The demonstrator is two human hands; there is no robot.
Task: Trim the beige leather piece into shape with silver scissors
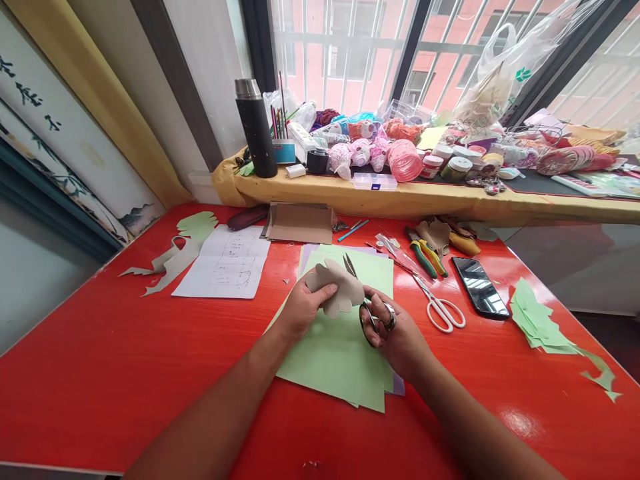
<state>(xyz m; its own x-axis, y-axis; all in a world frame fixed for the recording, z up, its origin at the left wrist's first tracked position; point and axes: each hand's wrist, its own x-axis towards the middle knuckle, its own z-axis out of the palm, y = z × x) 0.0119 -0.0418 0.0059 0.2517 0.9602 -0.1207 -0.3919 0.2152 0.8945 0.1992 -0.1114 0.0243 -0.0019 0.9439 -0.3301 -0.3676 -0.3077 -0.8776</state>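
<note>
My left hand (301, 305) pinches a grey-beige paper cutout (345, 290) with a scalloped, petal-like edge, thumb on top. In my right hand (395, 330) is a pair of scissors (349, 265), fingers through the handle loops. Their blades are a little apart and point away from me, beside the cutout's far right edge; whether they touch the paper I cannot tell. Both hands are above a stack of light green paper sheets (335, 360), with purple paper (399, 385) showing beneath at the edges.
White-handled scissors (440, 310), pliers (427, 253) and a black phone (480, 287) lie to the right. Green paper pieces (540, 320) are farther right. A written sheet (225, 263) and paper scraps (173, 263) lie left. A dark flask (257, 130) stands on the crowded windowsill (300, 190).
</note>
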